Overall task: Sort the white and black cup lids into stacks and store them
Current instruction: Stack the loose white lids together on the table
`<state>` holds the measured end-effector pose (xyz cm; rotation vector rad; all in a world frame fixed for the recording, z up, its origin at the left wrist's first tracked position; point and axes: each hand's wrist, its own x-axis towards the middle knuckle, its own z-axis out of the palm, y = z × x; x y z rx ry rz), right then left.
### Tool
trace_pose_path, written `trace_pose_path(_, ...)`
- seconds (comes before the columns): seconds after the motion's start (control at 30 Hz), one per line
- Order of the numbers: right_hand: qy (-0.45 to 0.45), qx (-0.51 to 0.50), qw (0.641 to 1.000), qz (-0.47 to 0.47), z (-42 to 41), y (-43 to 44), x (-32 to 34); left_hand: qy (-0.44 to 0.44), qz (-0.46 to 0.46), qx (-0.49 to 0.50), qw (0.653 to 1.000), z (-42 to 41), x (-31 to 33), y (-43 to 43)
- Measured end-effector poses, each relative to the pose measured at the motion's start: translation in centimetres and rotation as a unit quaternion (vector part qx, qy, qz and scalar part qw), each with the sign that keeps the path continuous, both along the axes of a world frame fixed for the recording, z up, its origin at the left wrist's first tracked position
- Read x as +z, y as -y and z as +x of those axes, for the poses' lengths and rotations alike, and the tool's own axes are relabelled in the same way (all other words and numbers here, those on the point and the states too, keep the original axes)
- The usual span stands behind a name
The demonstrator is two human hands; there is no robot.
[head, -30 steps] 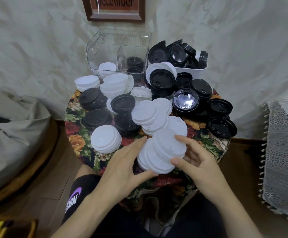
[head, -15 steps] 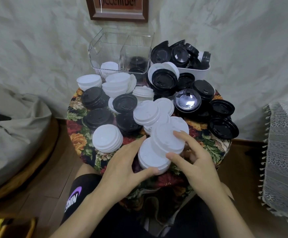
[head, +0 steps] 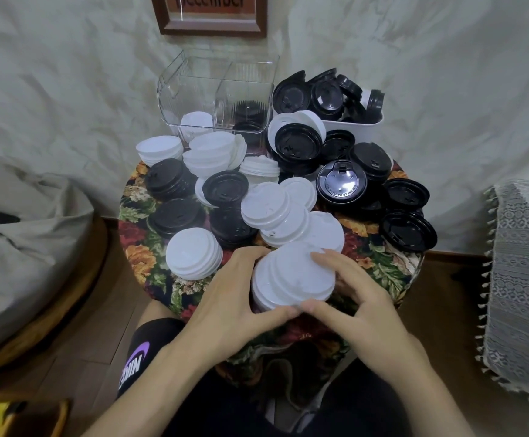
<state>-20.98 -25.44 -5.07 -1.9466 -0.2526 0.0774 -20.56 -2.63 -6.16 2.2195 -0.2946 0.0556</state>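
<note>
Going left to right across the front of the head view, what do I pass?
Grey fabric cushion, free-standing white plastic lid stack, hand-held white lid stack, black plastic lids at right edge, white lace cloth.

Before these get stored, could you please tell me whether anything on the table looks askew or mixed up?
The white stack held between the left hand and right hand is askew, its upper lids offset right of the lower ones. By the white bin, a black lid leans against white lids, so colours are mixed.
</note>
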Motion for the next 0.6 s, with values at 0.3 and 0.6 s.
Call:
trace_pose_path(0.3,0.032,0.063,0.986,-0.152,0.5,-1.5,0.2,-0.028,0.007,-0.04,0.999,-0.3,-0.7,-1.1)
trace_pose_path(0.6,0.041,0.058,0.985,-0.16,0.4,-1.6,0.3,-0.02,-0.008,-0.039,0.999,-0.5,-0.1,-1.3)
